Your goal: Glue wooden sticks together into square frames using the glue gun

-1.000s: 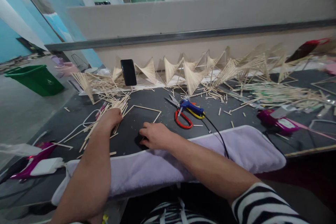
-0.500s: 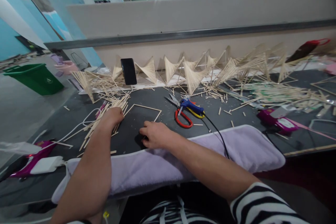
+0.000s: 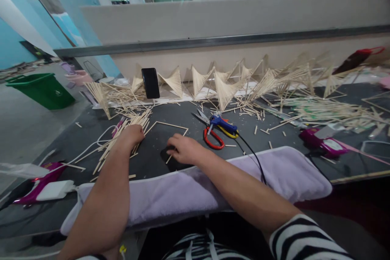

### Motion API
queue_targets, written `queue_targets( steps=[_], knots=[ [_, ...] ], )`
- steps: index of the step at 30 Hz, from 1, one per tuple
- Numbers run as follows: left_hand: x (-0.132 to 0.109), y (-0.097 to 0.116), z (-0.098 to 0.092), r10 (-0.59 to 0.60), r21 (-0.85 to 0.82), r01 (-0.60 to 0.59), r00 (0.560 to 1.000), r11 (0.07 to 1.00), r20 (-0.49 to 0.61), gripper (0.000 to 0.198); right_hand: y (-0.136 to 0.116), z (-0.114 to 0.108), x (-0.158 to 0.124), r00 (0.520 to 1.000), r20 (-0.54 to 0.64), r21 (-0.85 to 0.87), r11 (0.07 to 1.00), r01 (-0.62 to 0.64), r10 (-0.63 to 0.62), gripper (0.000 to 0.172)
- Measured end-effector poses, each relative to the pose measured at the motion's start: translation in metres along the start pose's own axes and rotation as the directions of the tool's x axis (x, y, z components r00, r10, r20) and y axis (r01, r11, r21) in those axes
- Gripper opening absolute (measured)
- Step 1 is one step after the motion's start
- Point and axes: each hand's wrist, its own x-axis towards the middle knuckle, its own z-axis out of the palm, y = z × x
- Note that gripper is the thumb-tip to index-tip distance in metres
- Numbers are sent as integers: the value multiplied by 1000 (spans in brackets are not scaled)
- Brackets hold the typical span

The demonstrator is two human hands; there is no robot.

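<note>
My left hand [image 3: 131,135] rests with its fingers curled down into a loose pile of thin wooden sticks [image 3: 122,138] on the dark table [image 3: 158,140]. My right hand [image 3: 186,150] hovers just above the table near the purple towel [image 3: 274,170], fingers pinched. A short wooden stick [image 3: 168,159] pokes out below its fingertips. An open frame of glued sticks [image 3: 170,125] lies on the table just beyond both hands.
Red-handled scissors [image 3: 213,140] and a blue glue gun [image 3: 224,123] with a black cord lie right of my right hand. Fan-shaped stick structures [image 3: 225,85] and a black phone [image 3: 151,83] line the back wall. Magenta glue guns [image 3: 323,143] sit at both sides. A green bin [image 3: 42,89] stands far left.
My right hand has lifted off the table and moved a little up and right, with a short stick now showing under its fingers. My left hand has stayed on the stick pile.
</note>
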Motion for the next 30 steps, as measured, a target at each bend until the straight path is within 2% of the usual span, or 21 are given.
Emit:
queue_targets(
  steps=[1, 3, 4, 6, 12, 21, 25, 27, 28, 30],
  knots=[
    [0, 0, 0, -3, -2, 3, 1000, 1000, 4, 24, 5, 1, 2, 993, -52, -3, 994, -105, 105, 23],
    [0, 1, -1, -14, -8, 14, 1000, 1000, 11, 25, 15, 2, 7, 940, -128, -34, 946, -322, 315, 26],
    [-1, 1, -1, -19, -10, 19, 1000, 1000, 10, 25, 19, 2, 9, 912, -144, -56, 917, -396, 385, 28],
    [-3, 2, -3, -21, -9, 21, 1000, 1000, 8, 26, 25, 3, 11, 880, -147, -96, 879, -467, 452, 28],
    [-5, 1, -3, 11, -36, -12, 1000, 999, -22, 26, 34, 0, 15, 852, -103, -156, 838, -523, 513, 23],
    [4, -3, 13, 9, -158, -19, 998, 987, -62, 24, 38, 0, 21, 838, -98, -181, 818, -546, 537, 22],
    [-1, -2, 11, 19, -192, -44, 991, 980, -134, 23, 38, -1, 21, 821, -99, -164, 805, -571, 562, 24],
    [-2, 3, 10, 65, -203, -112, 973, 973, -224, 23, 39, -1, 21, 812, -102, -149, 798, -583, 574, 26],
    [-2, 8, 9, 117, -201, -180, 950, 963, -289, 22, 39, -1, 21, 808, -103, -140, 795, -590, 581, 27],
    [2, 22, 10, 269, -167, -365, 867, 916, -419, 21, 40, 0, 20, 798, -105, -120, 789, -602, 593, 28]
  ],
)
